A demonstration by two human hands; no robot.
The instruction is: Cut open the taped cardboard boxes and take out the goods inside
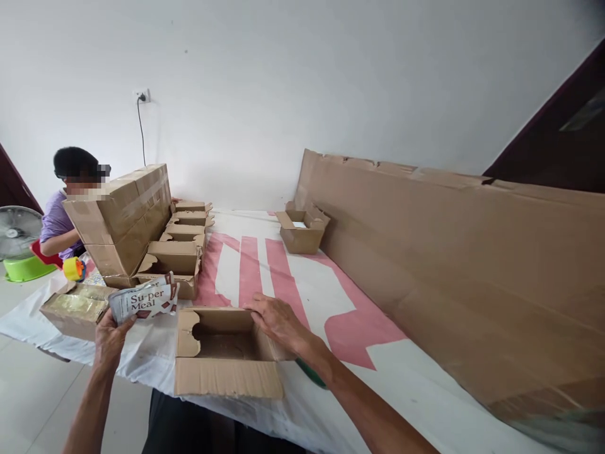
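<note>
In my left hand [112,334] are silvery sachets [146,299] with "Su-per Meal" in brown print, gripped at their lower left end. They are held up left of an open cardboard box [229,337] at the table's front edge. That box has its flaps spread, and its visible inside shows no contents. My right hand [274,318] is closed over the box's far right edge, thumb and fingers pinching the cardboard there. Just beyond the sachets stands another open box [172,258].
Several open boxes [186,233] line up beside a stack of taped cartons [127,221]. A taped carton [78,309] lies at the left. Farther back sits a small open box [302,230] against a long cardboard sheet [439,265]. Behind the stack sits another person [59,217].
</note>
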